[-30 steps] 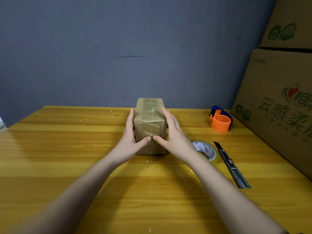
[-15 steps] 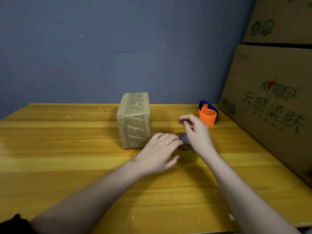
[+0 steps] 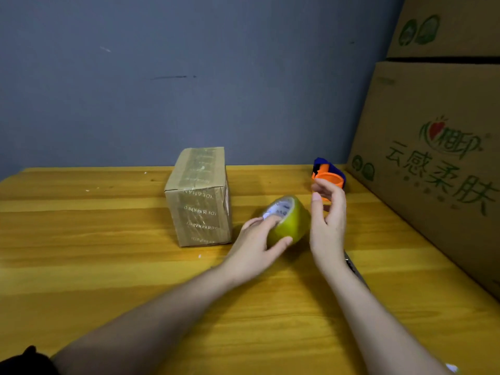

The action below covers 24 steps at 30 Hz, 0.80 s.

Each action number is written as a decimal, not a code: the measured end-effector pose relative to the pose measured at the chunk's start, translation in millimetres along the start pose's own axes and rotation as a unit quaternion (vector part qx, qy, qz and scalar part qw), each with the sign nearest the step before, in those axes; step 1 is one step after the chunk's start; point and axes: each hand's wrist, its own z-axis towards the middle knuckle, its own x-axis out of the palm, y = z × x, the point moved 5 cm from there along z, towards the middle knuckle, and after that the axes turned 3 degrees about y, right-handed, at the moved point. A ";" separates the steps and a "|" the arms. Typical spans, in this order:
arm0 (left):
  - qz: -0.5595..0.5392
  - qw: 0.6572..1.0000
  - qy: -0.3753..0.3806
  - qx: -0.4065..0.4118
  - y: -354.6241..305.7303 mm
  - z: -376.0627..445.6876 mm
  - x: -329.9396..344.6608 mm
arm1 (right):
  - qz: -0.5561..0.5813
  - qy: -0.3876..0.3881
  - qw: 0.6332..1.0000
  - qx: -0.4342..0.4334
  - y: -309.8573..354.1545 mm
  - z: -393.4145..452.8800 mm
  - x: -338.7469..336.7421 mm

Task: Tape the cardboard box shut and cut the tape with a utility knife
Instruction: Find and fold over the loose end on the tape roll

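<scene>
A small cardboard box stands on the wooden table, its flaps down and old tape strips across its top and front. Just right of it, my left hand grips a yellowish roll of tape, fingers in the core and thumb under the outer face, lifted off the table. My right hand hovers beside the roll with fingers relaxed and loosely bent, holding nothing. The utility knife lies behind my right forearm; only a sliver of it shows.
An orange and blue tape dispenser sits at the back right, partly behind my right fingers. Large printed cardboard cartons are stacked along the table's right side. A grey wall closes the back.
Both hands left the box and moved right to the tape roll. My left hand has picked the roll up off the table, and my right hand has come away from it.
</scene>
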 end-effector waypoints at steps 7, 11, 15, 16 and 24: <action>-0.242 0.970 -0.022 -0.020 8.5 -8.3 3.8 | 0.141 0.253 0.948 0.133 -11.1 -21.1 34.0; -0.315 0.948 -0.046 -0.013 15.2 -6.5 -1.7 | 0.200 0.319 0.912 0.164 -8.1 -26.3 46.4; -0.380 0.924 -0.049 -0.006 14.4 -4.0 -2.4 | 0.218 0.310 0.910 0.167 -7.7 -29.0 48.8; -0.390 0.919 -0.051 -0.007 15.7 -3.2 -1.2 | 0.210 0.304 0.916 0.159 -7.4 -29.5 47.4; -0.459 0.883 -0.080 -0.058 25.1 1.0 -1.4 | 0.104 0.285 0.951 0.057 -2.1 -30.0 43.4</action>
